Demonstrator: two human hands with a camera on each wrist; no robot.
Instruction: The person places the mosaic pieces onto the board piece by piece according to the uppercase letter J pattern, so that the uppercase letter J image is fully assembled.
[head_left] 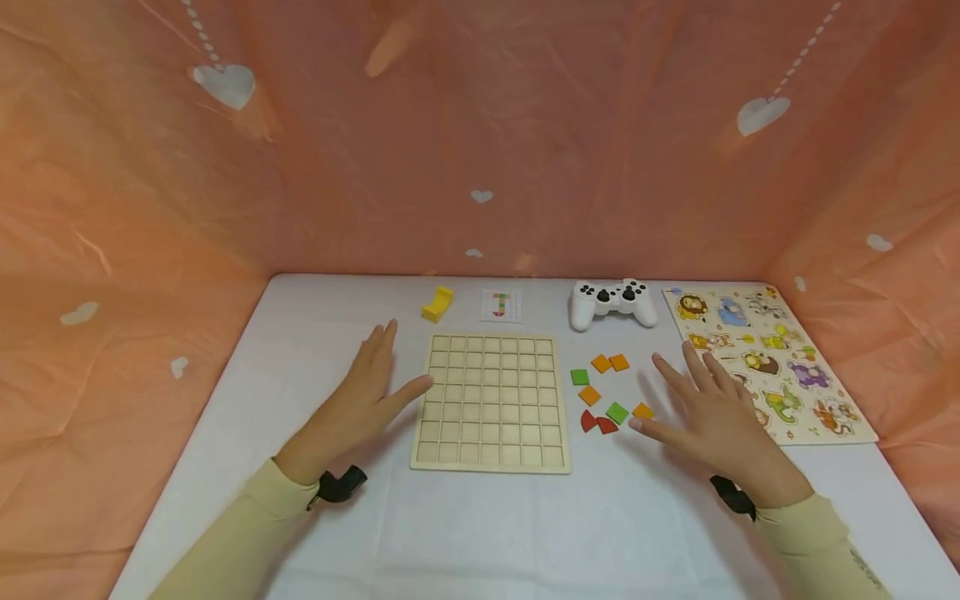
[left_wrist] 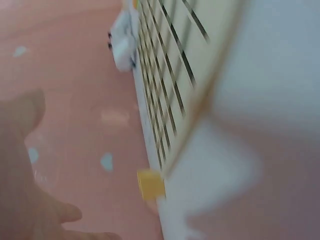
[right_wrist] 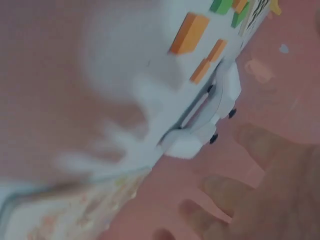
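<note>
1. The wooden grid board [head_left: 491, 413] lay flat on the white table [head_left: 480, 533], between the two hands.
2. Orange, green and red tiles [head_left: 589, 396] lay loose to its right.
3. The left hand [head_left: 358, 402] hung near the board's left edge, fingers extended, thumb spread, holding nothing.
4. The right hand [head_left: 711, 421] hung near the tiles, fingers splayed, likewise holding nothing.
5. Beyond the board lay a yellow block [head_left: 437, 307], a pattern card [head_left: 501, 306] and a white controller [head_left: 615, 300]; an animal puzzle [head_left: 780, 367] lay far right.

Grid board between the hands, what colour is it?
The grid board is pale beige, like bare wood. It shows best in the head view.
</note>
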